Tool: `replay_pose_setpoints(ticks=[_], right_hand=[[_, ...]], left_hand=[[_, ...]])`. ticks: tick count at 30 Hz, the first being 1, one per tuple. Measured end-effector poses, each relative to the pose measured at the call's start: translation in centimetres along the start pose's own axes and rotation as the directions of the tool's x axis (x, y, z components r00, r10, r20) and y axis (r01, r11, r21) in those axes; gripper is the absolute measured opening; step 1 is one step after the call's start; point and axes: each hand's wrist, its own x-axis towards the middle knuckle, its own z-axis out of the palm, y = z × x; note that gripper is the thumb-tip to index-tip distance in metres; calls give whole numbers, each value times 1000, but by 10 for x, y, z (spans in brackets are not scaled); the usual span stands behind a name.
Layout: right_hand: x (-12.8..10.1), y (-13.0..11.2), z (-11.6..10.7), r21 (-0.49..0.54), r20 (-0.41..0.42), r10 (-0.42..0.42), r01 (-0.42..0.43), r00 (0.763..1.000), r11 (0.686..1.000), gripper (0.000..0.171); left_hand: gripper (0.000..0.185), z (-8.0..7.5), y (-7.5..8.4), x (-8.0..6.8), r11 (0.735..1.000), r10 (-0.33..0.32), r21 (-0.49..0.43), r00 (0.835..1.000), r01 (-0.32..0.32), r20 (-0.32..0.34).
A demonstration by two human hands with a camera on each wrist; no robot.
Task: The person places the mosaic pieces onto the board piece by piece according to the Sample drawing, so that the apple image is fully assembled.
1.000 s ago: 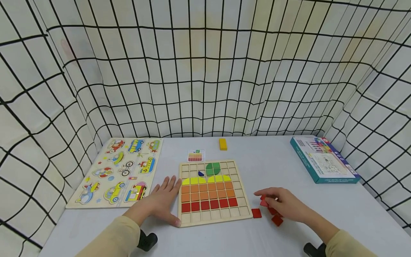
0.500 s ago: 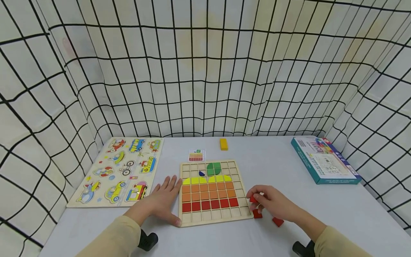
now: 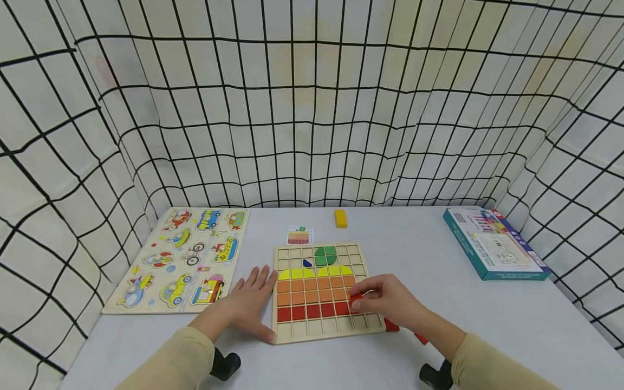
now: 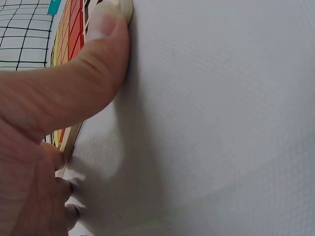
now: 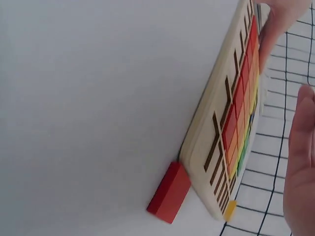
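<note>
A wooden grid board [image 3: 312, 340] lies mid-table, filled in with yellow, orange and red rows plus green pieces and one small dark blue piece. My left hand [image 3: 246, 310] rests spread at its left side, thumb at the near-left corner. Over the right end of the red row, my right hand [image 3: 390, 295] pinches a red square tile [image 3: 356, 299] between thumb and fingers; more red may be hidden in the palm. One loose red tile [image 3: 391, 325] lies against the board's near-right corner. Another red tile [image 3: 421, 338] shows partly behind the right wrist.
A small pattern card [image 3: 299, 235] and a yellow block [image 3: 340, 219] lie beyond the board. To the left is a vehicle picture puzzle [image 3: 170, 260]; a teal-edged box [image 3: 494, 244] lies at the right. Black netting [image 3: 312, 124] surrounds the table's back and sides.
My right hand has gathered red tiles from the pile at the right and moved left over the board, holding a red tile. The left hand has stayed in place.
</note>
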Motion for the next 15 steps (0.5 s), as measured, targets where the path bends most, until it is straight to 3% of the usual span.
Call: replay_pose_setpoints(ticks=[6, 15], right_hand=[[12, -1, 16, -64, -62, -10, 6, 998, 998, 32], [21, -8, 28, -53, -68, -52, 48, 996, 997, 29]], left_hand=[[132, 1, 0, 0, 1000, 6, 0, 1000, -6, 4], [132, 0, -1, 0, 1000, 15, 2, 1000, -15, -3]])
